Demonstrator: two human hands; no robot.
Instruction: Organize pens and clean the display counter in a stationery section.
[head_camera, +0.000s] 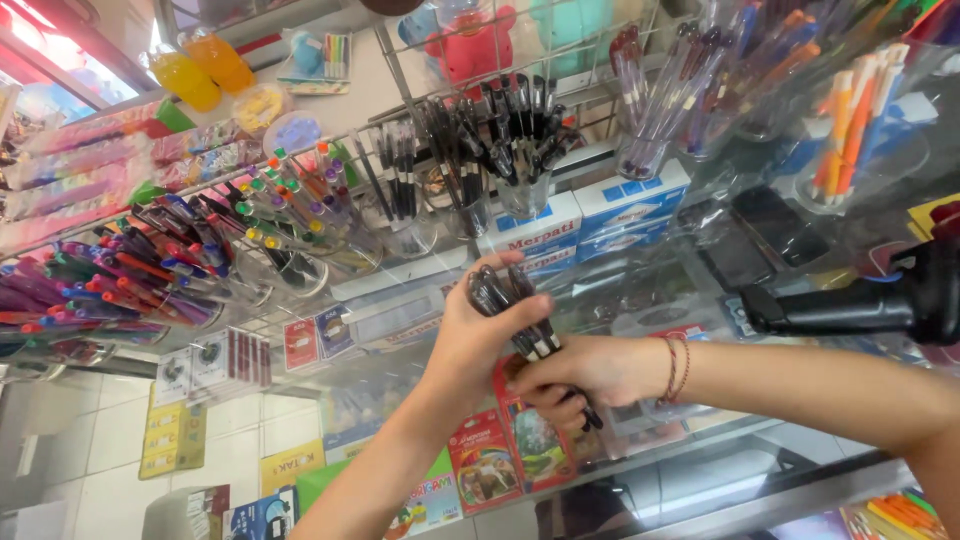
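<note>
Both my hands grip one bundle of black pens (505, 292) over a glass shop counter. My left hand (478, 335) wraps the upper part of the bundle, thumb across the caps. My right hand (580, 378), a red string bracelet on its wrist, clasps the lower end, where the pen tips stick out below the fingers. Just above the bundle stands a clear cup of black pens (515, 135), apart from my hands.
Clear cups of coloured pens (150, 265) fill the left of the wire rack. White and blue boxes (575, 225) lie behind the bundle. A black handheld device (850, 300) juts in from the right. Colourful packets (500, 455) show under the glass.
</note>
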